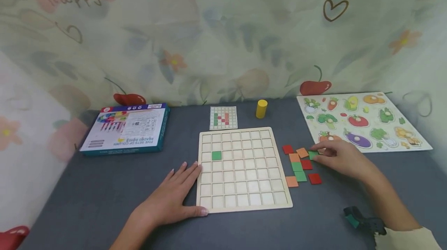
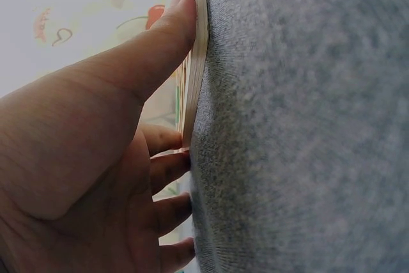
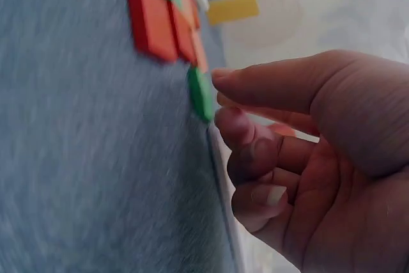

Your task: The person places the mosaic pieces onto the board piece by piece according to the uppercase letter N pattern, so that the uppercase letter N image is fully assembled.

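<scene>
A square wooden grid board (image 1: pixel 245 207) lies on the table with one green tile (image 1: pixel 216 156) in a cell near its upper left. My left hand (image 1: pixel 170 195) rests along the board's left edge, fingers spread and straight, thumb at the near corner; the left wrist view shows the thumb (image 2: pixel 172 27) against the board's side (image 2: pixel 200 43). Right of the board, my right hand (image 1: pixel 343 158) pinches a green tile (image 1: pixel 312 155) between thumb and index finger, low at the table. In the right wrist view that tile (image 3: pixel 200 94) shows at the fingertips.
Several loose red (image 1: pixel 314 178), orange (image 1: pixel 291 181) and green tiles (image 1: pixel 300 176) lie right of the board. Behind it are a small pattern card (image 1: pixel 223 118) and a yellow cylinder (image 1: pixel 261 109). A flat box (image 1: pixel 125 130) lies left, a vegetable puzzle board (image 1: pixel 370 122) right.
</scene>
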`<act>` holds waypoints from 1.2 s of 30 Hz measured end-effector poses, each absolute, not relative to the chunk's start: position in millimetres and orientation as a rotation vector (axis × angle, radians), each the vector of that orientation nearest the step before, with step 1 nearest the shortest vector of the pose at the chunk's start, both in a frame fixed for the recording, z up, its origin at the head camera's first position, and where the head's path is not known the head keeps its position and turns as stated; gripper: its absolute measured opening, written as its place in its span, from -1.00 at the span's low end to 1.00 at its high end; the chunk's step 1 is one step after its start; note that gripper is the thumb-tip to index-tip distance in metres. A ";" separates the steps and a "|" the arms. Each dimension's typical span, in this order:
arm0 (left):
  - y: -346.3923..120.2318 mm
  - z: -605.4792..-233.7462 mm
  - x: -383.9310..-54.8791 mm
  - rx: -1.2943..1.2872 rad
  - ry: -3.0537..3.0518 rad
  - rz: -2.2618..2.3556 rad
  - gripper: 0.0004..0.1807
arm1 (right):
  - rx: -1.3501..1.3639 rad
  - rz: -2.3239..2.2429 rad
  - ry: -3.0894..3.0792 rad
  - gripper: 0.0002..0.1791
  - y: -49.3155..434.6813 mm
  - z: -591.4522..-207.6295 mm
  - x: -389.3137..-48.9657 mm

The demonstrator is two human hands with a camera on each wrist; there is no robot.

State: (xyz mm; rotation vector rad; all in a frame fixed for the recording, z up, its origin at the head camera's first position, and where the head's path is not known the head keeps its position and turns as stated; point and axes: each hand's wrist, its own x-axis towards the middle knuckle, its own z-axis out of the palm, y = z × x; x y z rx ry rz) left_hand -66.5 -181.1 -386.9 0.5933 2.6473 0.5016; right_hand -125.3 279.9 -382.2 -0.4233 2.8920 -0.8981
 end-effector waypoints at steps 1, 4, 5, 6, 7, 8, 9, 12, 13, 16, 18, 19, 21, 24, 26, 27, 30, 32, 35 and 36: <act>-181.2 -386.9 -66.3 0.599 2.647 0.505 0.21 | -0.419 -0.895 2.893 -0.67 283.3 -384.0 -126.3; -181.4 -387.1 -66.2 0.613 2.646 0.523 0.20 | -0.416 -0.901 2.896 -0.66 288.4 -388.8 -128.8; -181.4 -387.1 -66.3 0.617 2.646 0.530 0.20 | -0.414 -0.902 2.902 -0.66 288.9 -390.0 -129.3; -181.4 -387.3 -66.4 0.617 2.646 0.531 0.20 | -0.408 -0.906 2.906 -0.66 289.0 -390.9 -129.7; -181.4 -387.6 -66.4 0.617 2.648 0.531 0.20 | -0.401 -0.911 2.910 -0.66 289.1 -391.3 -130.0; -181.3 -387.7 -66.3 0.616 2.647 0.532 0.20 | -0.395 -0.918 2.914 -0.67 289.0 -391.5 -130.1; -181.3 -387.8 -66.2 0.614 2.647 0.531 0.20 | -0.388 -0.924 2.917 -0.68 288.9 -391.6 -130.1; -181.0 -388.0 -65.7 0.600 2.645 0.518 0.20 | -0.378 -0.941 2.926 -0.71 288.1 -391.2 -129.6; -180.9 -387.7 -65.6 0.596 2.643 0.518 0.20 | -0.378 -0.947 2.928 -0.72 287.7 -391.1 -129.5; -180.4 -387.1 -65.9 0.584 2.642 0.513 0.20 | -0.382 -0.964 2.930 -0.74 286.8 -390.8 -129.8; -180.0 -386.9 -66.2 0.581 2.644 0.504 0.21 | -0.374 -0.975 2.921 -0.74 286.6 -390.6 -130.2; -179.8 -386.9 -66.3 0.579 2.645 0.502 0.21 | -0.370 -0.984 2.914 -0.74 286.9 -390.4 -130.3; -179.6 -387.2 -66.5 0.579 2.647 0.498 0.21 | -0.359 -1.004 2.893 -0.76 288.0 -389.8 -130.5; -179.9 -387.1 -66.2 0.579 2.646 0.504 0.21 | -0.358 -1.050 2.849 -0.80 290.5 -388.8 -130.8; -180.2 -386.8 -65.8 0.580 2.645 0.511 0.21 | -0.358 -1.075 2.823 -0.82 292.6 -388.2 -130.8; -180.3 -386.3 -65.5 0.581 2.643 0.518 0.21 | -0.356 -1.084 2.814 -0.83 293.5 -388.0 -130.7; -180.4 -384.8 -65.3 0.590 2.634 0.539 0.20 | -0.338 -1.110 2.792 -0.82 295.8 -387.5 -130.0; -180.2 -383.7 -65.0 0.590 2.630 0.540 0.20 | -0.317 -1.126 2.780 -0.80 296.4 -387.0 -129.7; -179.6 -383.3 -65.1 0.584 2.628 0.531 0.20 | -0.295 -1.137 2.762 -0.79 296.5 -386.2 -129.4; -179.5 -383.4 -65.3 0.581 2.629 0.528 0.20 | -0.284 -1.144 2.755 -0.78 296.3 -385.7 -129.2</act>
